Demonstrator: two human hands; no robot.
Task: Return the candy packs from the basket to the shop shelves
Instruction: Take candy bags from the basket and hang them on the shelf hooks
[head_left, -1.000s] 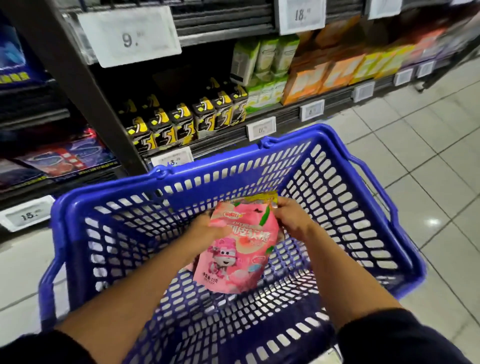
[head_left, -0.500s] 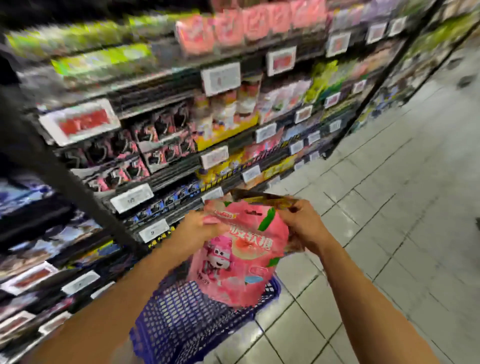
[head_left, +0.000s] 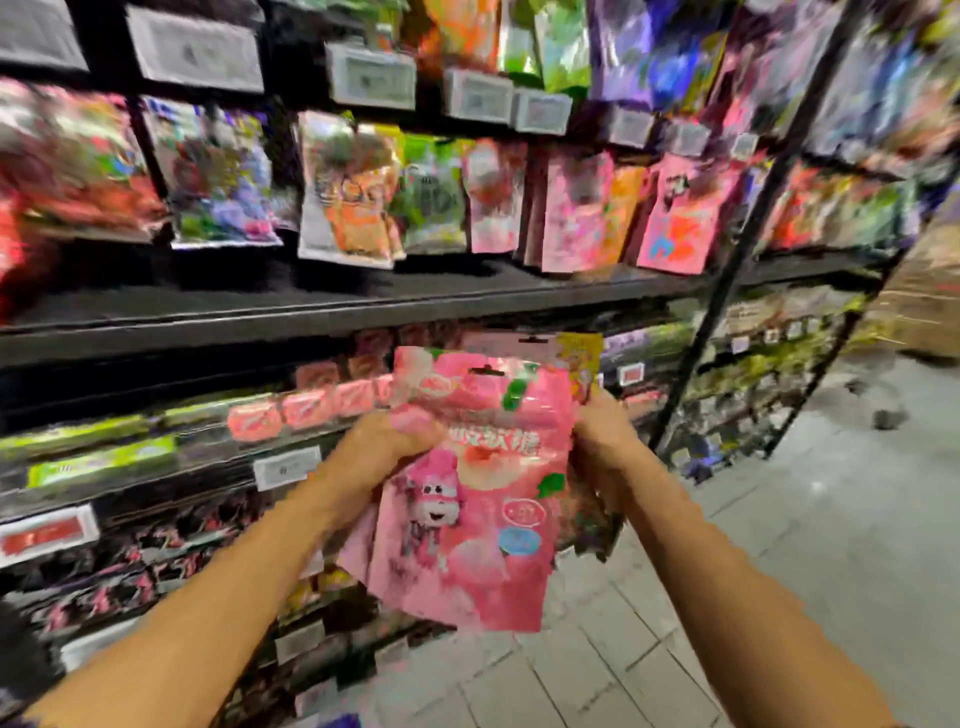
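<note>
Left hand (head_left: 384, 447) clamps its grip on the left edge of the pink candy pack (head_left: 467, 499), held upright at chest height in front of the shop shelves (head_left: 332, 317). Right hand (head_left: 602, 441) pinches the right edge, with more packs (head_left: 576, 348) tucked behind, blurred.

Everything is looking smeary. My pink candy pack (head_left: 475, 499) is hiding the fingers of my left hand (head_left: 387, 447) and my right hand (head_left: 602, 441). It is also covering most of the packs behind it (head_left: 579, 351). The price tags (head_left: 371, 75) are too blurry to read.
</note>
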